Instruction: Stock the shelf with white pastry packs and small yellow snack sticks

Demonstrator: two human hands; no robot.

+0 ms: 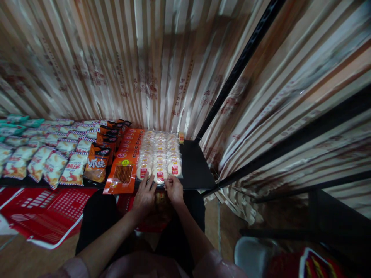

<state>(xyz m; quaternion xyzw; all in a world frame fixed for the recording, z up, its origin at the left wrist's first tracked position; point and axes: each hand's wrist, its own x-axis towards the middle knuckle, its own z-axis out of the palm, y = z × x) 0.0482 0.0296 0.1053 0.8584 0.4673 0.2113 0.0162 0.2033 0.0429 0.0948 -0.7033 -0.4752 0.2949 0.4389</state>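
Clear packets of round white crackers with small red labels lie in three overlapping columns on a black shelf. At the front of the middle column is a cracker packet, flanked by my two hands. My left hand has its fingers on that packet's left edge, close to the front packet of the left column. The fingers and thumb of my right hand pinch its right edge, just below the front packet of the right column. Parts of the fingertips are hard to make out in the dim light.
Left of the crackers lie orange snack bags, a darker orange-black bag and several rows of white snack bags. Red baskets stand below the shelf. A black post and striped curtain bound the shelf.
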